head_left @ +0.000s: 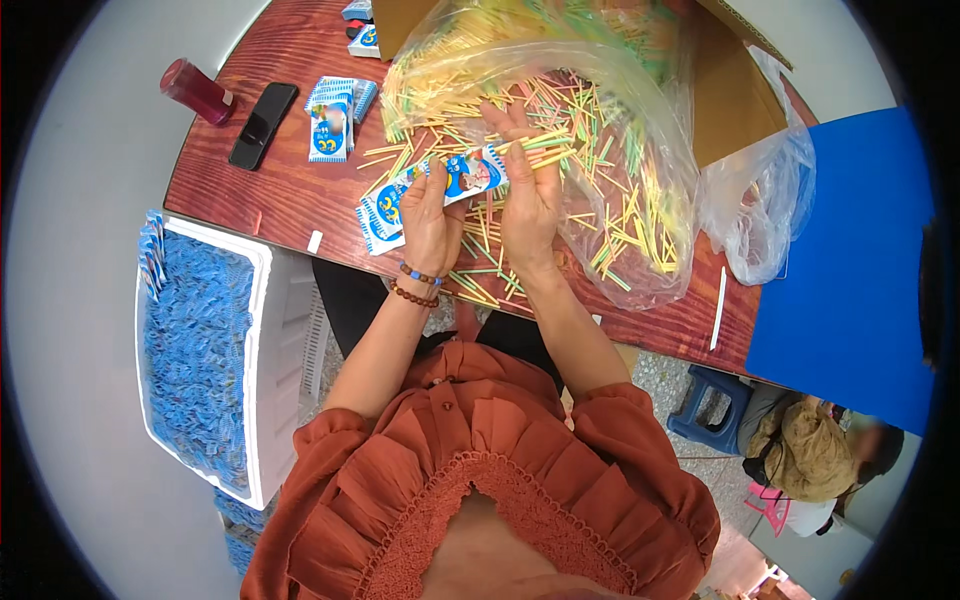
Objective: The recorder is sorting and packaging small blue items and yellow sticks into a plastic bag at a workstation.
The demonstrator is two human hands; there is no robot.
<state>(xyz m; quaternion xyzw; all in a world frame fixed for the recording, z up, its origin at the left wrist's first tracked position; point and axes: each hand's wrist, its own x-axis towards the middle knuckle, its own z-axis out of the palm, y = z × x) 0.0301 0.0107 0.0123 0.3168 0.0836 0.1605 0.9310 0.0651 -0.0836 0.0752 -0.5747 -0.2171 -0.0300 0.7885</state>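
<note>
My left hand (427,222) is closed on a small blue-and-white printed packet (468,174), its thumb on top. Another such packet (382,214) lies on the table, just left of that hand. My right hand (530,210) pinches a small bundle of thin yellow and green straw-like sticks (548,148) at the packet's right end. Whether the stick ends are inside the packet cannot be made out. Loose sticks (625,235) in yellow, green and pink lie around and beneath both hands, many on or in a large clear plastic bag (650,285).
Stacked packets (330,125), a black phone (263,126) and a red-filled jar (198,92) lie at the left. A white foam box (258,330) full of blue packets stands beside the table. A cardboard box (738,105) is at the back; another person (815,450) sits at the right.
</note>
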